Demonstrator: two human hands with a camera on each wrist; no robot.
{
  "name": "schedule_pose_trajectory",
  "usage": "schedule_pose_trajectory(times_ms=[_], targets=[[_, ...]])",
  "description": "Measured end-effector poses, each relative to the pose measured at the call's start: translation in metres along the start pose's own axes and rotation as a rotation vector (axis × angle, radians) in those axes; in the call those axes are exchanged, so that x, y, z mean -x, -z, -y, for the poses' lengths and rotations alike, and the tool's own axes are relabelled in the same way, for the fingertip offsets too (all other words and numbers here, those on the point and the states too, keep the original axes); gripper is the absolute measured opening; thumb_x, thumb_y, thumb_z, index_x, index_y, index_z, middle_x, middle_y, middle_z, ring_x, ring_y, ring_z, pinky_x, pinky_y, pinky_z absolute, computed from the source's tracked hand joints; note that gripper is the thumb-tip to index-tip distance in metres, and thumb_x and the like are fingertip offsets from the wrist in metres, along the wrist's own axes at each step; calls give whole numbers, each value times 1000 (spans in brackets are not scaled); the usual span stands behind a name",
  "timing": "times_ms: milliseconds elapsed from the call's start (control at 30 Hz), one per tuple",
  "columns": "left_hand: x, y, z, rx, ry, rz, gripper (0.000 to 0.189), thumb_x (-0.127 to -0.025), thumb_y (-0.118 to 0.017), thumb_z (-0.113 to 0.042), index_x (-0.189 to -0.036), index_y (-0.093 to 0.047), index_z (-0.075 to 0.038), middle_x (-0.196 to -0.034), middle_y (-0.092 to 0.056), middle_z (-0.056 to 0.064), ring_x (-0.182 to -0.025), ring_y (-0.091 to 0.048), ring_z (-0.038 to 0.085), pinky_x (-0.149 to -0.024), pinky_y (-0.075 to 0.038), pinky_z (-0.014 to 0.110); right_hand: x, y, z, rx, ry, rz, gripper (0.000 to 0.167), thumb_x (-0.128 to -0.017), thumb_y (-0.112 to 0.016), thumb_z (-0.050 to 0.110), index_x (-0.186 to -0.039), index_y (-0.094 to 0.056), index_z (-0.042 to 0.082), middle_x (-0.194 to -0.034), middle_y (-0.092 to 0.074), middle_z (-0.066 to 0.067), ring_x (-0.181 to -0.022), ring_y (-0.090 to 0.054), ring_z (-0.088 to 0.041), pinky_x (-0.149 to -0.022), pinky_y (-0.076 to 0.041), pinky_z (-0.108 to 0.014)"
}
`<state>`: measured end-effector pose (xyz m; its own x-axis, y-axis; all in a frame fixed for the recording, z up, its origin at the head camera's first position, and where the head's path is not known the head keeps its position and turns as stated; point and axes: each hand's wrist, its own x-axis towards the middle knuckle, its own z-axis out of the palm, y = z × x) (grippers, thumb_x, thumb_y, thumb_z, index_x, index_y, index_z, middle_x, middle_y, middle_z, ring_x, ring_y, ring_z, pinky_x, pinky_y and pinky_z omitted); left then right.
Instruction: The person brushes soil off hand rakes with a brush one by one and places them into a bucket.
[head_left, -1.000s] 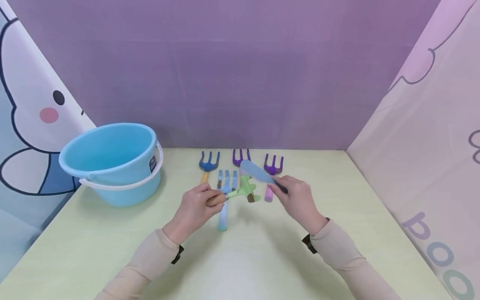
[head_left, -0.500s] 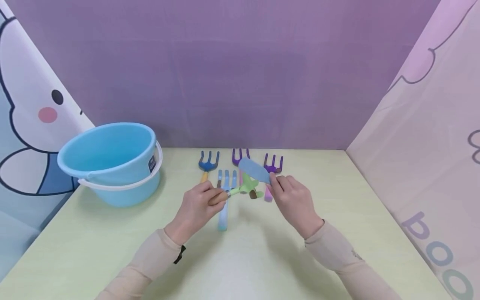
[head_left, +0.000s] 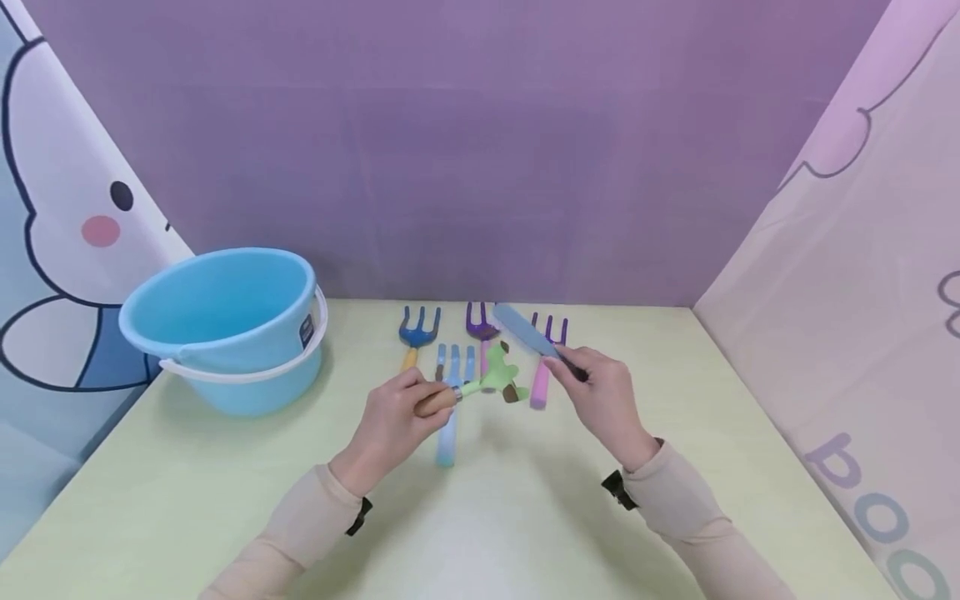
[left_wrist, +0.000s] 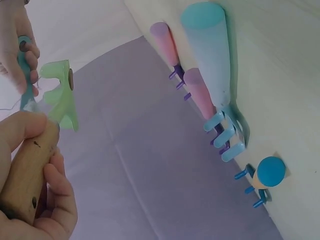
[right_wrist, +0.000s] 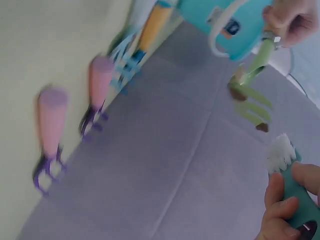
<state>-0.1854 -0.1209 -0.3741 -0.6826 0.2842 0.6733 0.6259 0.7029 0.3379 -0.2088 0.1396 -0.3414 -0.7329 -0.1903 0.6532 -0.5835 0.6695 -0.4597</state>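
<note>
Green fork (head_left: 498, 371) stands apart from the brush (head_left: 521, 327) between both hands

The left hand (head_left: 393, 417) has its fingers curled round the fork's wooden handle (left_wrist: 35, 165), holding the tines clear of the table (head_left: 480, 517) and towards the right hand (head_left: 606, 404). That right hand pinches the brush, thumb against fingers, its white bristles (right_wrist: 280, 152) turned to the tines.

Half a second ago, seen from the head, the brush overlapped the fork's far tines. Now it is tipped up and away, more of its handle shows, and a gap lies between them. A brown patch (head_left: 504, 347) on the far tine has come into view, besides the one nearer the person. This looks like a break between strokes, with the tines probably not yet clean.

Below and just beyond the left hand lies a light blue fork (head_left: 446, 442); a yellow-handled one (head_left: 417, 329) lies past it. Two purple forks (head_left: 539, 385) lie beyond the gap between the hands. The bucket (head_left: 247, 392) stands to the left hand's left.
</note>
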Motion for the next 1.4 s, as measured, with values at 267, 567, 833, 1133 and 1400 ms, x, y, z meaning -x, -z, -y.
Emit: schedule_pose_trajectory(times_ms=[267, 567, 833, 1133, 1400], targets=[[-2, 1, -1, -8, -67, -67, 18, -69, -77, -12, -85, -74, -6, -70, -53, -2, -55, -43, 3, -53, -44, 16, 4, -5, 2, 318, 345, -90, 27, -79, -71, 14, -98, -69, -5, -74, -66, -11, -56, -55, -15, -49, -47, -23], [-1, -1, -3, -40, -97, -44, 13, -70, -75, -11, -83, -73, -8, -67, -50, -4, -57, -41, 4, -55, -45, 17, 3, -5, -1, 444, 533, -102, 26, -90, -57, 18, -97, -69, -5, -75, -66, -12, -57, -56, -18, -49, -48, -24], [-1, 4, -5, -29, -33, 1, 15, -72, -75, -12, -87, -74, -8, -68, -51, -4, -57, -42, 3, -55, -44, 16, 1, 1, 2, 85, 146, -54, 26, -76, -72, 9, -98, -69, -3, -72, -64, -8, -51, -44, -9, -44, -35, -18], [-3, 6, -4, -81, -129, -58, 11, -70, -76, -10, -80, -73, -9, -65, -48, -3, -57, -36, 4, -52, -40, 15, 3, -2, 4, 705, 679, -156, 29, -96, -45, 12, -99, -67, -5, -77, -65, -13, -57, -55, -19, -49, -46, -23], [-1, 6, -6, -93, -117, -18, 8, -69, -75, -9, -74, -70, -11, -63, -42, -5, -58, -32, 4, -51, -34, 14, 3, -7, 4, 533, 538, -68, 22, -88, -60, 13, -97, -68, -5, -75, -65, -12, -59, -57, -20, -50, -49, -26]])
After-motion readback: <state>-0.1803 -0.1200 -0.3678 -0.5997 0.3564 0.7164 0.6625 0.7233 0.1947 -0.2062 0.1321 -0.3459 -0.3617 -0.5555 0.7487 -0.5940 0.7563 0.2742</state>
